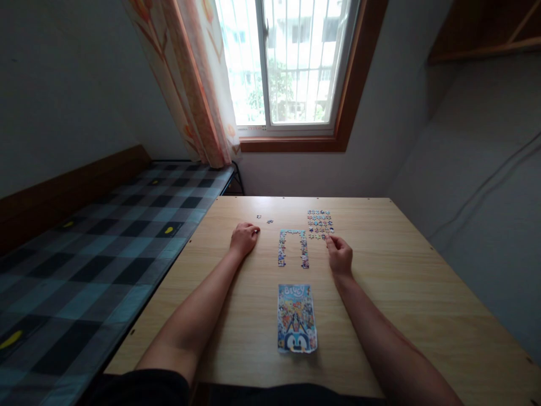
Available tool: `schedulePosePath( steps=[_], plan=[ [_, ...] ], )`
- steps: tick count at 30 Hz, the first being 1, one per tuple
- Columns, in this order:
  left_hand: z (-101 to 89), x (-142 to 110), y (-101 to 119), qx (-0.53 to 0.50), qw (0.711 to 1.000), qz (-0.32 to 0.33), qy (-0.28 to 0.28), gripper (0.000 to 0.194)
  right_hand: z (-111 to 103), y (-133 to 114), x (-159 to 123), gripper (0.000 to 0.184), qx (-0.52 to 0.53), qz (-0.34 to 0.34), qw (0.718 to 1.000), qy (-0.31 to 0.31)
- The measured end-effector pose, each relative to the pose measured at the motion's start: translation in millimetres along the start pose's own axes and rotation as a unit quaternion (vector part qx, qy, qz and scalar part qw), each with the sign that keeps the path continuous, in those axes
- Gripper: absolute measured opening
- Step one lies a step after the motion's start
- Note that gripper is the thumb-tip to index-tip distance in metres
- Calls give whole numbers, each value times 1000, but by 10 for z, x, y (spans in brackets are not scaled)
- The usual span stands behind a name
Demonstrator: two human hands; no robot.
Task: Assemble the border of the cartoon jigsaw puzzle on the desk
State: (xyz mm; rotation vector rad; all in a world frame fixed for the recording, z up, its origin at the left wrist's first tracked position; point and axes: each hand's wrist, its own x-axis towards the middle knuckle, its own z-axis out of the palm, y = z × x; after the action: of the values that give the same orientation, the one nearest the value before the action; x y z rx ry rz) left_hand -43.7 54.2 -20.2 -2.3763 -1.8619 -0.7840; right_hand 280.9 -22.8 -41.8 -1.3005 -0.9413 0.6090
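Observation:
My right hand (340, 256) is closed in a pinch on a small puzzle piece (327, 237) at the near right end of the rows of loose puzzle pieces (320, 217). My left hand (244, 239) rests on the table with curled fingers, thumb and fingertip together; what they hold, if anything, is too small to make out. Between the hands lies a partly joined puzzle border (281, 248), with a top edge and two sides and an open middle. Two loose pieces, one a dark puzzle piece (270, 221), lie beyond my left hand.
A colourful picture sheet (296, 318) marked "Bluey" lies nearest me on the wooden table (380, 316). Left of the table is a bed (114, 237) with a checked cover. Ahead are a curtain (198, 84) and a barred window (296, 67); a wooden shelf (482, 53) hangs upper right.

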Motion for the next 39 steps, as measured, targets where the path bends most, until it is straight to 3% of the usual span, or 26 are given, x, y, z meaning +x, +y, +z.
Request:
schedulePosePath(
  steps=[4, 9, 13, 20, 32, 39],
  plan=[
    [-26, -128, 32, -19, 1000, 11, -7, 28, 5, -11, -4, 39, 5, 5, 1000, -1],
    [-103, -529, 194, -53, 997, 55, -15, 29, 27, -21, -20, 39, 16, 13, 1000, 9],
    [-173, -733, 298, -76, 996, 46, -16, 30, 44, -32, -34, 39, 20, 14, 1000, 9],
    [-254, -692, 259, -142, 989, 26, -33, 40, 37, -40, -46, 40, 17, 14, 1000, 9],
    [-282, -676, 193, -133, 988, 38, -62, 17, 37, -3, -48, 40, 9, 18, 1000, -6],
    [-258, -682, 191, -110, 992, 34, -49, 24, 29, -39, -52, 38, 6, 11, 1000, -23]
  ],
)
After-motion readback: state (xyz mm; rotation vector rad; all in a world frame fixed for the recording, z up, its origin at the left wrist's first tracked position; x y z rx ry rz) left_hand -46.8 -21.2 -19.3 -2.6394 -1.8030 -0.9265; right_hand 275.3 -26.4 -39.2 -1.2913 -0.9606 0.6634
